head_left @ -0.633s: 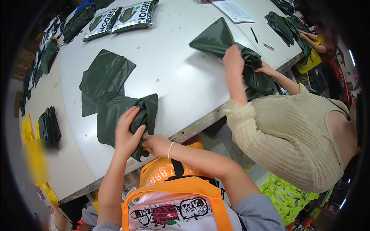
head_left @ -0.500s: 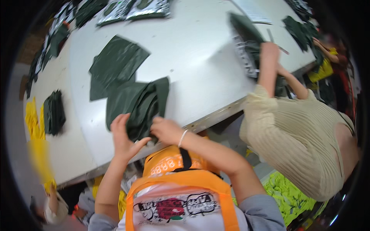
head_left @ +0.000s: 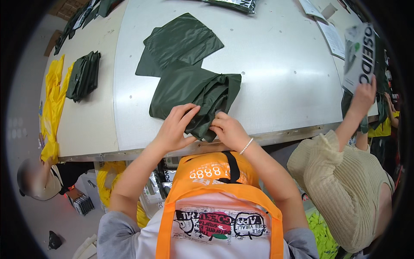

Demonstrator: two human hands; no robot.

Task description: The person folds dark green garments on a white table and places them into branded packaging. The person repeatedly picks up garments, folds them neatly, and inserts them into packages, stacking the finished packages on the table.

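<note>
A bunched dark green piece of glossy, folded fabric (head_left: pixel 185 93) lies near the table's front edge. My left hand (head_left: pixel 174 129) rests its fingers on the near left part, thumb stretched apart from them. At the right of the same bundle, my right hand (head_left: pixel 229 131), with a beaded bracelet on its wrist, pinches the crumpled near edge between thumb and fingers. The fingertips are partly hidden in the folds. Just beyond the bundle, and partly under it, lie flat dark green folded pieces (head_left: pixel 183 41). Whether the bundle is a garment or a bag, I cannot tell.
A stack of folded dark green pieces (head_left: pixel 83 77) and a yellow garment (head_left: pixel 54 103) lie at left. At right, a co-worker's hand (head_left: pixel 364 97) holds a white printed package (head_left: pixel 359 60). Papers (head_left: pixel 331 38) lie at the far right of the white table (head_left: pixel 276 77).
The view has shifted, so the table's contents sit differently in it. Both my hands stay at the green bundle. The co-worker at right has raised a white printed package.
</note>
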